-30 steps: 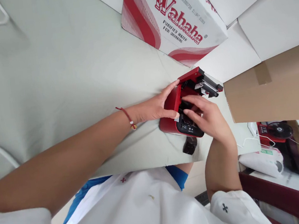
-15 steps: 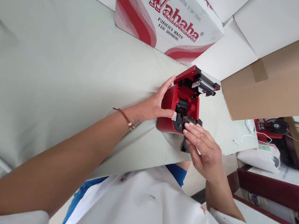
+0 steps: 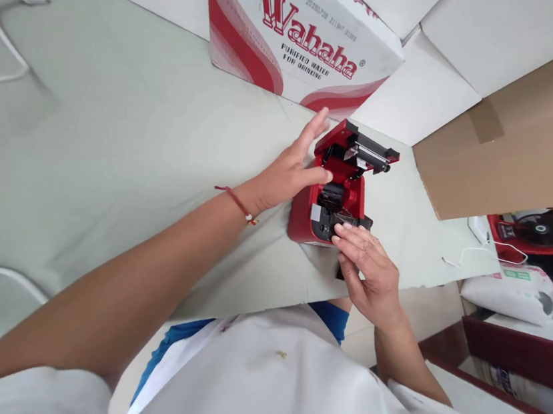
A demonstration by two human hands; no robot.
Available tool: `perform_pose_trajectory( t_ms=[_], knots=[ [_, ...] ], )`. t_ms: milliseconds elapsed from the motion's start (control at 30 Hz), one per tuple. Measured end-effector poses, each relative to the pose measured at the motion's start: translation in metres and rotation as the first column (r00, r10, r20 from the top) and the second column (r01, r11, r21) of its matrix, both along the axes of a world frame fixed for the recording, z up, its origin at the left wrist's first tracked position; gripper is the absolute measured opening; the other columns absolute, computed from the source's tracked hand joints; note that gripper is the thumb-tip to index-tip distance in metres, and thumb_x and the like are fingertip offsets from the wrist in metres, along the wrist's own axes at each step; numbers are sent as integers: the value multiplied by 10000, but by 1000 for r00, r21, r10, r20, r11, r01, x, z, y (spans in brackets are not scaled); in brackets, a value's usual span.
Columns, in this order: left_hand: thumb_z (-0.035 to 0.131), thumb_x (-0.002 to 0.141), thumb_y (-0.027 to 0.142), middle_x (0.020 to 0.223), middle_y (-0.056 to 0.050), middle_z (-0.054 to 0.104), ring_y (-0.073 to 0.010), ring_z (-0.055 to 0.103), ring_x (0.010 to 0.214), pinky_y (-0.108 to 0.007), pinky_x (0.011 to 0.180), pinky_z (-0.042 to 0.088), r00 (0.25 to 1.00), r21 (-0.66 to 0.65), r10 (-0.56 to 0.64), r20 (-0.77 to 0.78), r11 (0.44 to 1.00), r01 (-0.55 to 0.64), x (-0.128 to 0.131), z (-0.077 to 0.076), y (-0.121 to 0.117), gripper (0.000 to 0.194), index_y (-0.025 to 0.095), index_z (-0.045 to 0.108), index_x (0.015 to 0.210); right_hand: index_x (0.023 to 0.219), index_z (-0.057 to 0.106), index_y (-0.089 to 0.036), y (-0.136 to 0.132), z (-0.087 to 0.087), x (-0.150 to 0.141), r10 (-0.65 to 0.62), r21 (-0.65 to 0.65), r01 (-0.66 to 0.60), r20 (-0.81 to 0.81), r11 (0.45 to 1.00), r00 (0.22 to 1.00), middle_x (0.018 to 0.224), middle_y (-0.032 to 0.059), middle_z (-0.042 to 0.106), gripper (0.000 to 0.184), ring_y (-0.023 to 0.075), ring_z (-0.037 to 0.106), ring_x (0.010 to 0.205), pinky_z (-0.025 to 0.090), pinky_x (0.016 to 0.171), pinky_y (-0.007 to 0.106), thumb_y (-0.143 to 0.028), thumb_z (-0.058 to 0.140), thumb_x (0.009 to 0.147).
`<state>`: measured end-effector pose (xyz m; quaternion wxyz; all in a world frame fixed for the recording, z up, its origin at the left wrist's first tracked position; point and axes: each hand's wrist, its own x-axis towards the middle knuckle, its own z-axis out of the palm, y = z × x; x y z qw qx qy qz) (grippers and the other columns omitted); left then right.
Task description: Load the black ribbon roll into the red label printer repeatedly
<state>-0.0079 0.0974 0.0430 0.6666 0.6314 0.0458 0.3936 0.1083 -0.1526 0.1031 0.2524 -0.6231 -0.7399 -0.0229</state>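
A red label printer (image 3: 303, 220) stands on the cloth-covered table with its lid (image 3: 349, 144) raised, showing black parts and rollers inside. My left hand (image 3: 297, 171) is open, thumb and fingers spread, above the printer's left side near the lid hinge; I cannot tell whether the thumb touches it. Stretched fingers of my right hand (image 3: 367, 263) lie against the printer's black front panel (image 3: 327, 227). That hand is open and partly covers the panel. A small black object (image 3: 339, 272) shows on the table beside the right fingers, mostly hidden.
Behind the printer is a white and red water carton (image 3: 307, 42). A brown cardboard box (image 3: 501, 146) stands on the right, beside white boxes (image 3: 418, 89). White cables (image 3: 5, 277) lie at the left. A red device with a black disc (image 3: 541, 228) sits farther right.
My right hand has come out of the printer's inside to its front panel. My left hand has lifted from the printer's left edge and shifted up toward the lid.
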Motion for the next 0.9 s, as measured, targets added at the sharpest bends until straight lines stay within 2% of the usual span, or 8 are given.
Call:
perform_pose_trajectory(
  t_ms=[133, 200, 267, 433, 567, 700, 833, 900],
  knots=[
    [673, 1044, 497, 1453, -108, 729, -324, 636, 1443, -528, 1321, 403, 987, 68, 148, -60, 987, -144, -3, 17, -10, 443, 237, 750, 1394, 1518, 662, -271, 1, -1, 2, 21, -5, -21, -13, 1000, 1000, 1448, 112, 778, 593, 231, 704, 1421, 560, 1233, 495, 11, 615, 998],
    [551, 1113, 540, 1208, -101, 815, -283, 718, 1290, -504, 1256, 473, 976, 78, 208, -63, 976, -203, -9, 19, -20, 432, 213, 834, 1109, 1541, 647, -279, 0, -1, 2, 29, -12, -29, -22, 999, 999, 1459, 108, 773, 607, 233, 701, 1426, 558, 1236, 501, 1, 603, 1004],
    [501, 1135, 565, 1079, -95, 842, -273, 724, 1299, -495, 1262, 472, 974, 91, 219, -63, 973, -213, -17, 15, -33, 519, 222, 828, 923, 1559, 636, -283, 0, -2, 2, 31, -15, -32, -27, 999, 999, 1466, 106, 769, 617, 233, 697, 1431, 554, 1241, 501, -6, 593, 1009],
    [581, 1117, 431, 1211, -93, 858, -291, 675, 1438, -514, 1244, 523, 972, 254, 234, -36, 942, -218, -32, -2, -52, 301, 249, 819, 1088, 1534, 654, -288, -2, -5, 4, 30, 7, -29, -46, 1000, 999, 1427, 99, 790, 603, 231, 716, 1402, 569, 1217, 496, 3, 594, 1009],
    [559, 1113, 326, 1217, -87, 862, -275, 723, 1379, -518, 1245, 532, 964, 359, 265, 19, 898, -254, -32, -11, -51, 254, 244, 796, 1068, 1508, 666, -280, -2, -6, 6, 38, 5, -38, -55, 999, 998, 1411, 97, 798, 583, 225, 717, 1397, 567, 1213, 491, 11, 588, 1009],
    [636, 1045, 261, 1270, -96, 842, -296, 685, 1433, -545, 1272, 507, 970, 395, 243, 28, 888, -234, -33, -15, -49, 130, 245, 755, 1095, 1478, 680, -255, -2, -4, 6, 47, -13, -47, -61, 999, 997, 1416, 110, 793, 555, 224, 713, 1400, 561, 1216, 484, 18, 586, 1004],
    [672, 1001, 240, 1407, -113, 775, -326, 536, 1593, -588, 1353, 399, 987, 378, 160, 13, 913, -153, -36, -19, -52, 206, 255, 711, 1203, 1454, 694, -260, -1, -2, 3, 27, 6, -27, -56, 1000, 998, 1406, 112, 797, 537, 232, 722, 1384, 575, 1196, 489, 16, 608, 1002],
    [675, 1017, 302, 1625, -120, 638, -352, 361, 1707, -634, 1405, 276, 992, 305, 121, -41, 947, -103, -36, -24, -53, 309, 273, 689, 1324, 1442, 701, -262, -1, -1, 1, 19, 15, -18, -58, 1000, 998, 1396, 111, 801, 526, 236, 727, 1374, 581, 1188, 492, 12, 618, 1001]
  ],
)
